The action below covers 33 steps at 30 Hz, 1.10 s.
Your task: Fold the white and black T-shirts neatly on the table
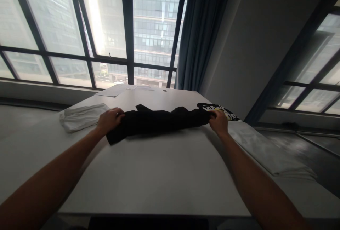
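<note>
A black garment (162, 122) is stretched sideways between my two hands, just over the white table (164, 173). What kind of garment it is, I cannot make out. My left hand (109, 118) pinches its left end, and a corner hangs down below the fingers. Its right end is gripped by my right hand (219, 121), thumb and fingers closed on the cloth. Close behind the right hand lies a folded black cloth with white and yellow lettering (230, 114). Beside my left hand a folded white cloth (81, 116) rests on the table.
A long folded white cloth (273, 154) lies along the table's right edge. Sheets of paper (111, 90) are at the far left end. Beyond the table stand large windows (156, 28), a blue curtain (200, 32) and a grey pillar (252, 42).
</note>
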### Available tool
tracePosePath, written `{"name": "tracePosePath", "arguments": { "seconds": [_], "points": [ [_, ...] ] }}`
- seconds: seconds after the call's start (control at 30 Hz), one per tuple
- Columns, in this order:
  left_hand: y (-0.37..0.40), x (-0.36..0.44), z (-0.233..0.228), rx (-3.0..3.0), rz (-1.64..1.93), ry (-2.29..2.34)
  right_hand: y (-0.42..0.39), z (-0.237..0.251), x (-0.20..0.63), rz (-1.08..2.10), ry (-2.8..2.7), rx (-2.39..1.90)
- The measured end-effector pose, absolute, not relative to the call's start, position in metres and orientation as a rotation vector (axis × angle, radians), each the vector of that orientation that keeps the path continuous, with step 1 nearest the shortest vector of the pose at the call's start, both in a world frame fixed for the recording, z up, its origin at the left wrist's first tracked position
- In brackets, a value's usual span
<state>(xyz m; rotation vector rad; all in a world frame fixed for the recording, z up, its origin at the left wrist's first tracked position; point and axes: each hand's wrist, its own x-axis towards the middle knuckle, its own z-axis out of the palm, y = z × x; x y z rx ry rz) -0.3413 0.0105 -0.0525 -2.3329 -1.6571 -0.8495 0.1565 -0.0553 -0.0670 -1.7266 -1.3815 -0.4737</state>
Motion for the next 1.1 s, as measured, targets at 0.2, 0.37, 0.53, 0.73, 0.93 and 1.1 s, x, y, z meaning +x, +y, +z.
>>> {"name": "tracePosePath", "arguments": {
  "seconds": [0.2,0.37,0.53,0.73,0.93,1.1],
  "points": [
    [0.016,-0.372,-0.037,-1.962,-1.313,-1.712,-0.073,-0.054,0.165,-0.001,-1.551,-1.602],
    [0.012,-0.369,-0.034,-2.090,-1.350,-1.803,-0.075,-0.055,0.158,0.238,-1.607,-1.823],
    [0.020,-0.360,-0.063,-2.388,-0.986,-1.845,-0.060,-0.081,0.155,0.014,-1.815,-1.722],
    [0.025,-0.347,-0.078,-2.890,-0.674,-1.577,-0.055,-0.087,0.138,0.449,-1.905,-1.596],
    [0.002,-0.373,-0.046,-3.433,-0.130,-1.620,-0.098,-0.041,0.137,1.404,-1.901,-1.535],
    [0.003,-0.392,-0.015,-3.261,-0.350,-1.770,-0.093,-0.014,0.149,1.273,-1.891,-1.652]
  ]
}}
